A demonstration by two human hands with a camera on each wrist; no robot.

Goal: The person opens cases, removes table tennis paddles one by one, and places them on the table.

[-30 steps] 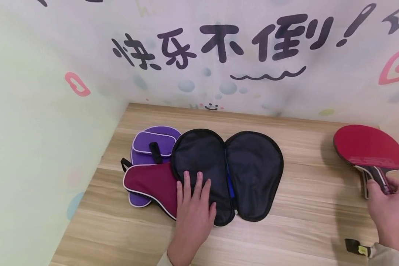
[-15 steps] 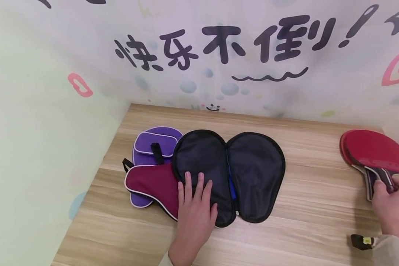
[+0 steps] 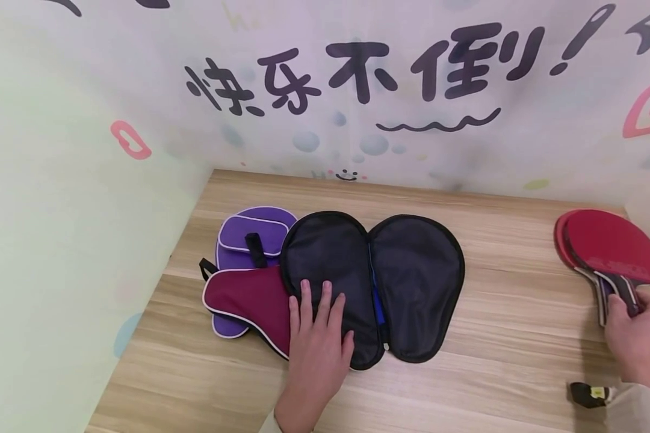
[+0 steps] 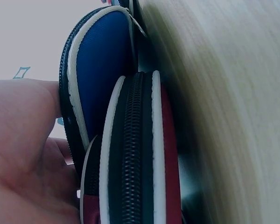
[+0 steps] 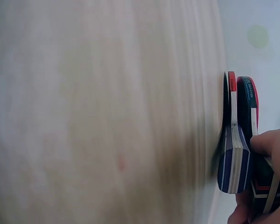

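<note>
over at right, the right hand (image 3: 640, 337) is gripping a red ping-pong paddle (image 3: 613, 243) by its handle, just above a second paddle (image 5: 234, 154); farther left, the left hand (image 3: 319, 352) is resting straight-fingered on an unzipped paddle case (image 3: 352, 264).

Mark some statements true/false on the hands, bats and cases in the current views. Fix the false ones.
1. The left hand rests on the opened bat case. True.
2. The right hand grips a table tennis bat by its handle. True.
3. Only one bat shows. False: a second bat shows, partly covered by the gripped one in the head view.
4. The maroon bat case overlaps the purple bat case. True.
5. The opened case's inside is white. False: it is dark.
</note>
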